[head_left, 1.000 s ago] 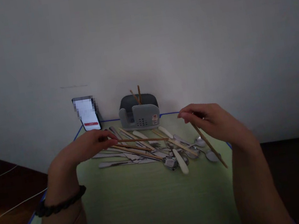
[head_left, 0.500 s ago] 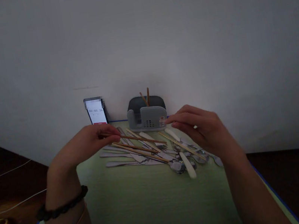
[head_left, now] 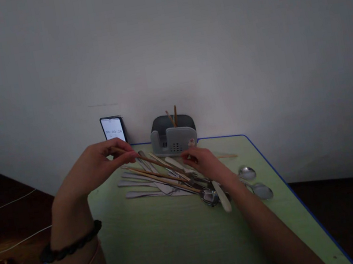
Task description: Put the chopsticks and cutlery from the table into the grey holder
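Since the earlier frame, the right hand point(head_left: 203, 161) has swung inward, from beside the right end of the grey holder point(head_left: 183, 134) to just in front of it, over the heap of cutlery; two spoons point(head_left: 247, 172) now show to the right of the holder and nearer the wearer. The left hand point(head_left: 109, 158) has shifted only a little and sits left of the holder, at its near side. Its fingers are closed in a narrow pinch on a brown chopstick point(head_left: 159, 163). That chopstick slants, its long axis running from the left fingers down to the right, across the front of the holder, with its far end close below the right fingers. The left hand is the nearer one, since it grips the stick; the right is closer to the holder. The right fingers are nearly together, but whether they pinch anything cannot be told; a pale stick point(head_left: 230, 155) shows beyond that wrist, its link to the hand hidden. In front of the holder, knives point(head_left: 141, 194), more chopsticks point(head_left: 190, 187) and a white-handled piece point(head_left: 222, 196) lie on the tabletop point(head_left: 181, 247). Upright sticks point(head_left: 175, 115) stand in the holder.
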The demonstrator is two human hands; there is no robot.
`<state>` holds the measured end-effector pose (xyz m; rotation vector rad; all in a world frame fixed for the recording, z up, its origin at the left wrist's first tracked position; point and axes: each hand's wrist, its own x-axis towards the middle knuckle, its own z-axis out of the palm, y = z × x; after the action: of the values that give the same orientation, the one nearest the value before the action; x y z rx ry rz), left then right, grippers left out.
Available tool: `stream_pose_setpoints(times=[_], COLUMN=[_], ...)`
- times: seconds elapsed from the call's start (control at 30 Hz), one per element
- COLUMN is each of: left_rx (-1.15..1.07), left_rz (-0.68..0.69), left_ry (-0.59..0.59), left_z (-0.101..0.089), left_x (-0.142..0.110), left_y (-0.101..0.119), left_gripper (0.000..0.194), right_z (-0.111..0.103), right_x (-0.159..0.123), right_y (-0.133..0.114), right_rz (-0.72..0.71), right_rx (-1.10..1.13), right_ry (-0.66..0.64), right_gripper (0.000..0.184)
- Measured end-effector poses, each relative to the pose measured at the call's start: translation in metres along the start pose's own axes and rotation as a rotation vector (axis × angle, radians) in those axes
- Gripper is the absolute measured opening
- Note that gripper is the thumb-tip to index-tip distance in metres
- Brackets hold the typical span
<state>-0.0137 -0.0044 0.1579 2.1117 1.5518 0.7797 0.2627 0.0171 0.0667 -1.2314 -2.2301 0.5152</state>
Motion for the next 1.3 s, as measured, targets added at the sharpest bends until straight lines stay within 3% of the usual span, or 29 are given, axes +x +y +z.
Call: stream_pose_setpoints(times=[0.13,0.23,0.33,0.5,0.7,0.8,0.93,1.0,1.13,1.3], left_rx=[0.008,-0.008,-0.034,-0.06,-0.144,-0.2,-0.263,-0.294,-0.324,-0.225], left_rz=[0.009,0.018,0.04,0.055,0.071,0.093,0.127,0.136,0.157,0.204], left_ry=[-0.077,-0.101,-0.085,-0.048,-0.074,-0.073,-0.092,-0.082,-0.077,0.001], left_z=[0.001,0.002,0.002,0.001,0.002,0.004,0.006,0.008,0.02,0.031], left_x=[0.002,0.003,0.003,0.001,0.0,0.0,-0.001,-0.001,0.003,0.008], left_y=[-0.004,-0.004,-0.004,-0.006,-0.001,0.003,0.006,0.008,0.017,0.032], left_gripper=[0.04,0.038,0.035,0.031,0.033,0.033,0.027,0.024,0.026,0.023], right_z=[0.018,0.018,0.003,-0.033,-0.046,-0.041,-0.039,-0.041,-0.048,-0.062], right_x=[0.001,0.002,0.0,-0.009,-0.013,-0.012,-0.011,-0.011,-0.013,-0.016], right_y=[0.008,0.009,0.012,0.012,-0.02,-0.032,-0.037,-0.04,-0.051,-0.056], right_rz=[-0.043,-0.101,-0.084,0.053,0.006,-0.068,-0.04,-0.069,-0.146,-0.094], right_rx=[0.035,0.068,0.068,0.006,0.104,0.139,0.073,0.052,0.059,0.037], right_ry=[-0.01,0.043,0.041,-0.119,-0.231,-0.173,0.068,0.127,-0.024,-0.069], right_gripper=[0.021,0.026,0.026,0.023,0.027,0.023,0.022,0.023,0.014,0.026])
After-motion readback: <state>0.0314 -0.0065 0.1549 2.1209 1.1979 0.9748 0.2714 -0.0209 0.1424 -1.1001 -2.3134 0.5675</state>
